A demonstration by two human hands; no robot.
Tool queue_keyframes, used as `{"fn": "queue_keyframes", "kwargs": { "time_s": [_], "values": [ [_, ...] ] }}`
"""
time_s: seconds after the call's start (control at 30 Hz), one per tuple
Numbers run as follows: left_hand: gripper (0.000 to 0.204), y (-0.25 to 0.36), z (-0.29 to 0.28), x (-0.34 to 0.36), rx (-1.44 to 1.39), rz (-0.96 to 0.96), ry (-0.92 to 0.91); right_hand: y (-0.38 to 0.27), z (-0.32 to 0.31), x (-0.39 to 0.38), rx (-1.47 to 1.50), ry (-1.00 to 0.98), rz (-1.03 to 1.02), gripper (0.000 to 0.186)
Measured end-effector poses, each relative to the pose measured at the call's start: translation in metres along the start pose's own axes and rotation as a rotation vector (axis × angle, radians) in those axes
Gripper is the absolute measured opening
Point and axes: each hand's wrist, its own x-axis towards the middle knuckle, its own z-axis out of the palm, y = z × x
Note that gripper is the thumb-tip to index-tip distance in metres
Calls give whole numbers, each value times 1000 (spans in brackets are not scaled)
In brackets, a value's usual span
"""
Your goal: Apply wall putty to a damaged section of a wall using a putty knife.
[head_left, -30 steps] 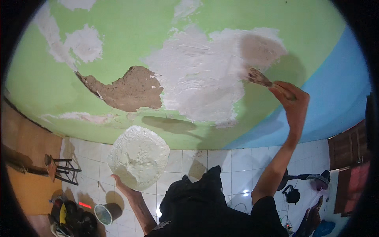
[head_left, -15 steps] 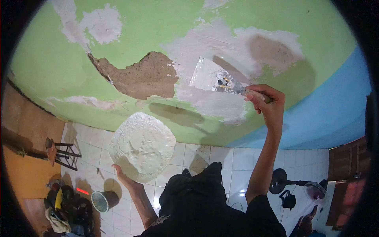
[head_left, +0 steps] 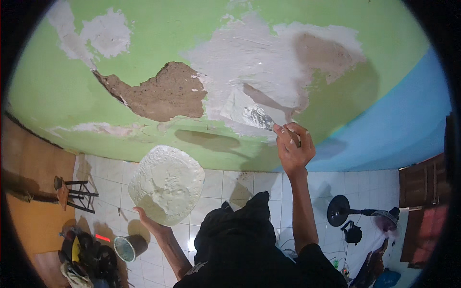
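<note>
My right hand [head_left: 296, 146] is closed round the handle of a putty knife [head_left: 249, 113]. Its wide blade, smeared with white putty, lies at the lower part of a white putty patch [head_left: 240, 57] on the green wall [head_left: 158, 29]. Left of the blade, bare brown plaster [head_left: 165, 93] shows where the paint is gone. My left hand [head_left: 152, 223] holds up a squarish tray [head_left: 166, 185] coated with white putty, below the bare area. The thumb shows at its edge; the other fingers are hidden underneath.
On the tiled floor [head_left: 211, 192] to the left stand a small dark stool [head_left: 79, 194], a bucket [head_left: 130, 248] and a heap of dark items [head_left: 89, 257]. At the right are a standing fan [head_left: 338, 210] and a black kettle [head_left: 353, 233]. The wall's right part [head_left: 398, 120] is blue.
My right hand has moved down and left with the putty knife, its blade now lower on the patch. The patch looks more evenly covered there. The tray has shifted slightly left and down in view.
</note>
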Motion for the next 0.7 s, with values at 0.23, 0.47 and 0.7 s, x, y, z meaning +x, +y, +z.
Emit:
{"fn": "queue_keyframes", "kwargs": {
  "time_s": [0.23, 0.47, 0.7],
  "values": [
    [79, 2, -1, 1, -51, -45, -28, 1, -14, 3, -83, -28, 6, 33],
    [76, -2, -13, 2, -37, -15, -14, -3, -1, -41, -10, -150, 165, 39],
    [75, -5, -18, 3, -60, -27, -2, 0, 18, -36, -10, -162, 210, 41]
  ]
}}
